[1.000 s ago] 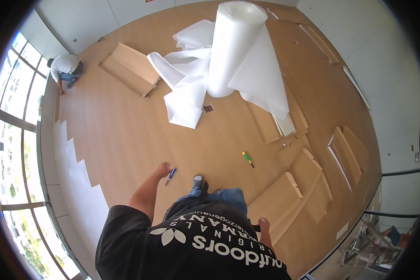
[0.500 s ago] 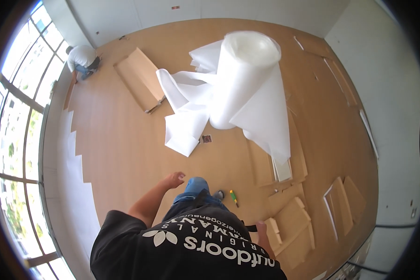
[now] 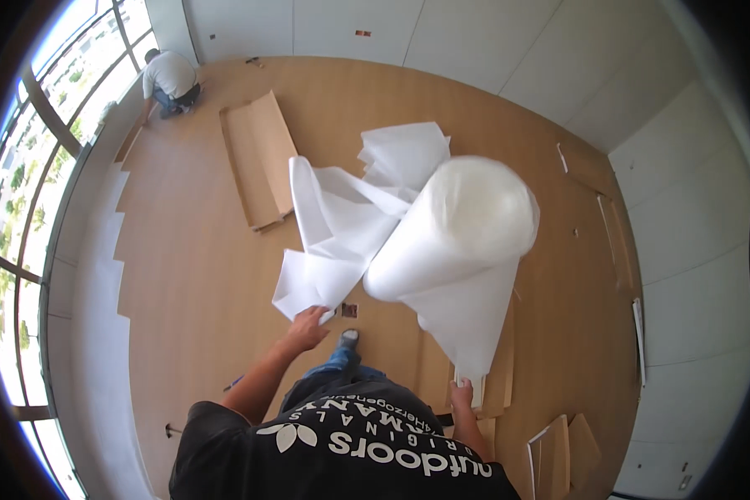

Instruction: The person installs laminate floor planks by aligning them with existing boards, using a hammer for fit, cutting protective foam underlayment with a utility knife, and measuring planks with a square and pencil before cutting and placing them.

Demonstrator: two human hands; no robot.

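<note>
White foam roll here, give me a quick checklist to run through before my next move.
1. White foam roll standing plumb: cannot tell; the wide lens bends the view.
2. Loose foam sheet wound up: not ok; it spreads left of the roll.
3. Left hand gripping: cannot tell; it overlaps the sheet's near corner.
4. Right hand gripping: cannot tell; it is by the lower tip of the right flap.
5. Co-worker clear of the roll: ok; crouched by the windows.
6. Floor left of the roll clear: not ok; an open cardboard box lies there.

1 head-worn fisheye, looking down, room-wide
</note>
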